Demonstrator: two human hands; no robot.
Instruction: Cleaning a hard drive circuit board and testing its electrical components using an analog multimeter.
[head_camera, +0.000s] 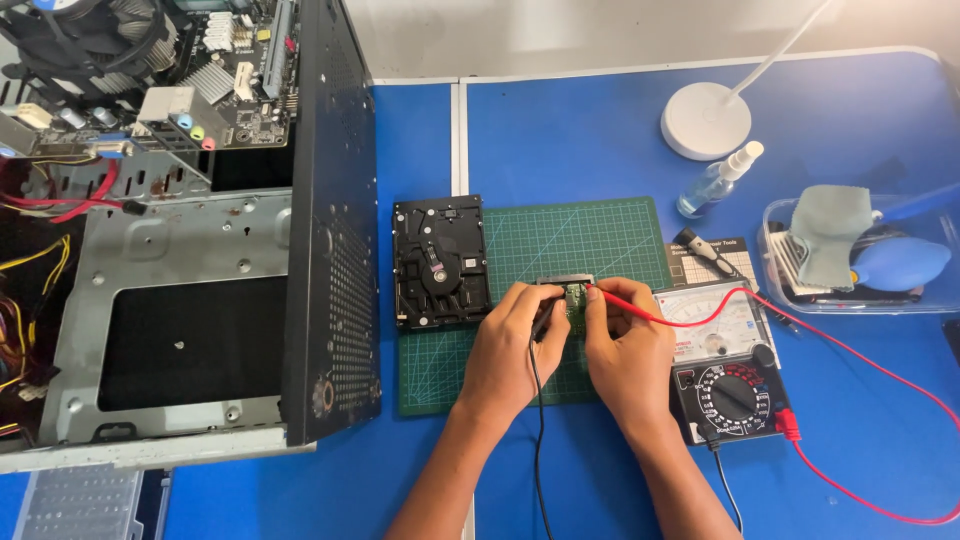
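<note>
My left hand (510, 350) grips a black test probe (543, 318) whose black lead runs down toward me. In my right hand (625, 350) is a red test probe (622, 303) with a red lead. Both probe tips touch a small green circuit board (567, 292) lying on a green cutting mat (560, 245). Left of my hands, a black hard drive (440, 262) lies on the mat's left edge. An analogue multimeter (725, 370) with a round dial sits just right of my right hand, with both leads plugged in.
An open computer case (200, 300) with its motherboard fills the left side of the blue table (580, 140). A white lamp base (705, 120), a spray bottle (718, 180), a clear tray (775, 290) holding a grey cloth and a blue blower, and a screwdriver (705, 250) are at the right.
</note>
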